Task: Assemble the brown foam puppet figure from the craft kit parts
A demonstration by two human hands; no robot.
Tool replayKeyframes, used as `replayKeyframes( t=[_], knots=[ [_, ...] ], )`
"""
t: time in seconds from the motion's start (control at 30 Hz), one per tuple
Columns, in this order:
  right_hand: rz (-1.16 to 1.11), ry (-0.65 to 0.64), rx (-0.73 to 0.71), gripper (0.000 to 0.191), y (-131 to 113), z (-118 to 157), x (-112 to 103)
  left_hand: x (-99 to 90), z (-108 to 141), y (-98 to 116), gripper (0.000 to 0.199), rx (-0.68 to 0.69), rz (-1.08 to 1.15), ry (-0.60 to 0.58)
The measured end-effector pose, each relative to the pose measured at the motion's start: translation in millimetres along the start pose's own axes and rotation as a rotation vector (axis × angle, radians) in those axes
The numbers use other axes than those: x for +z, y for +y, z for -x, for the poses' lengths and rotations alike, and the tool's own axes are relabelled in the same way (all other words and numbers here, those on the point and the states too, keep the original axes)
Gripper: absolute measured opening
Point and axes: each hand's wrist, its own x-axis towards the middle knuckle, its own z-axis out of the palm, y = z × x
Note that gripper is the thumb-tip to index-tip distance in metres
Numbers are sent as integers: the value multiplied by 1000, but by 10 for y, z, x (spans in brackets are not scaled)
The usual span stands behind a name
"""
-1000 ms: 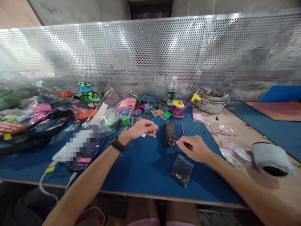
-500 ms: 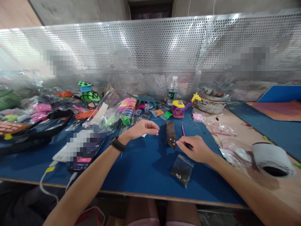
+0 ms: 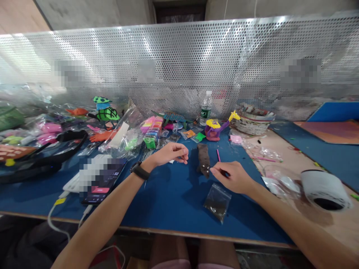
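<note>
A dark brown clay figure (image 3: pixel 203 159) with white dots lies flat.

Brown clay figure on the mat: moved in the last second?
No. The brown clay figure lies in the same place, just left of the pink stick, with the right hand pinched at its near end.

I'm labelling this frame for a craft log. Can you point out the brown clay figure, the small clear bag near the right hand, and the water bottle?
brown clay figure (image 3: pixel 203 158): head view, middle of its body.
small clear bag (image 3: pixel 217 201): head view, centre of the plastic.
water bottle (image 3: pixel 205 108): head view, label area.
</note>
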Motion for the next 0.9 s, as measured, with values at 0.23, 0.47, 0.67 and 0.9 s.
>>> replayKeyframes(
  t=[0.23, 0.47, 0.67, 0.9],
  knots=[
    [6, 7, -17, 34, 7, 4, 16, 23, 8, -15, 42, 17, 121, -8],
    [11, 5, -17, 34, 13, 5, 17, 4, -34, -44, 38, 40, 196, 66],
    [8, 13, -24, 34, 13, 4, 12, 19, -36, -18, 42, 22, 253, 90],
    [14, 12, -24, 34, 13, 11, 11, 14, -65, -59, 41, 43, 223, 166]
  ],
)
